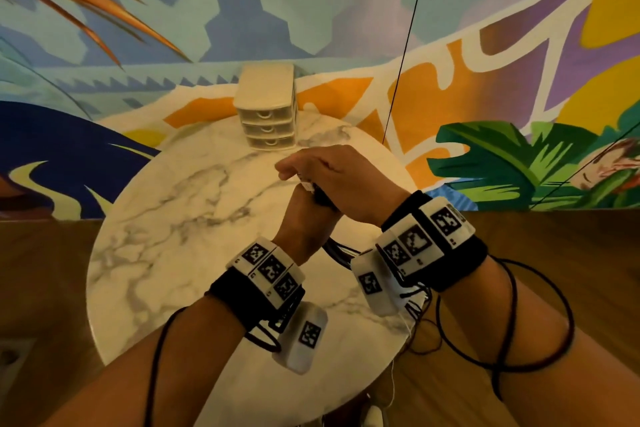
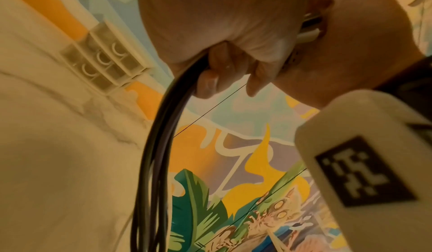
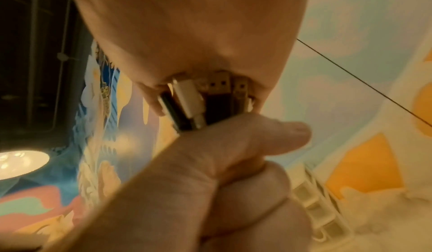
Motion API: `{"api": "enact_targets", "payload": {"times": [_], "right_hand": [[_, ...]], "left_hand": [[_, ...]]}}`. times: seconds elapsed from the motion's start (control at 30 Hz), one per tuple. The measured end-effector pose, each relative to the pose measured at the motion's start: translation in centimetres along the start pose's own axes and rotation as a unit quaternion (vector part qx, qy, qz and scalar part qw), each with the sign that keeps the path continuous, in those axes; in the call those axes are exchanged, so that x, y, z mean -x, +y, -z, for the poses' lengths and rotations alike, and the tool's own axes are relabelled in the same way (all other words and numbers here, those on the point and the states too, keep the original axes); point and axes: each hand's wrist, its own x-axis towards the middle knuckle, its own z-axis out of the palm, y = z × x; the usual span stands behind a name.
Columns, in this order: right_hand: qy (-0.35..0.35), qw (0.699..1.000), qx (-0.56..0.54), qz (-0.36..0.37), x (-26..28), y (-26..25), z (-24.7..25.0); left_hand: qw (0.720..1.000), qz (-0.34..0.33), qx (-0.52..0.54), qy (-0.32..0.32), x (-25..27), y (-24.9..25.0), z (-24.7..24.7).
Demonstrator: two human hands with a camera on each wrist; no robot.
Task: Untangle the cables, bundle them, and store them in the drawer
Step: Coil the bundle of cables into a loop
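I see a round marble table point(image 1: 166, 253) with both hands meeting above its middle. Its left half lies bare out to the rim, and marble shows between the hands and the drawer unit point(image 1: 266, 107), which stands at the far edge against the mural wall point(image 1: 104, 28). The near right rim sits under my right wrist, where thin wires spill over the edge.

I count one drawer unit with three drawers, all closed, each with a curved handle. I count two hands, both on one bundle of cables point(image 2: 154, 163).

My left hand point(image 1: 308, 218) is fisted round the cables, fingers curled tight; in the left wrist view several black strands leave the bottom of the fist and hang down in a long loop, close together. I cannot tell the exact number of strands. My right hand point(image 1: 339, 180) sits on top, closed over the plug ends point(image 3: 208, 97). In the right wrist view I make out about four connectors side by side above the left thumb point(image 3: 268, 136): one white, the others dark, at least two with metal USB-type tips. They point into the right palm.

The bundle is held above the table, well short of the drawers.
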Motion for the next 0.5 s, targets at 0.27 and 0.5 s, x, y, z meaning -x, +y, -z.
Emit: {"api": "enact_targets", "payload": {"times": [0.27, 0.5], "right_hand": [[0.105, 0.938, -0.319, -0.086, 1.9, 4.5, -1.2], [0.101, 0.977, 0.032, -0.185, 3.8, 6.3, -5.0]], "left_hand": [[0.992, -0.022, 0.121, 0.006, -2.3, 2.5, 1.4], [0.977, -0.017, 0.210, -0.015, -2.1, 1.9, 0.5]]}}
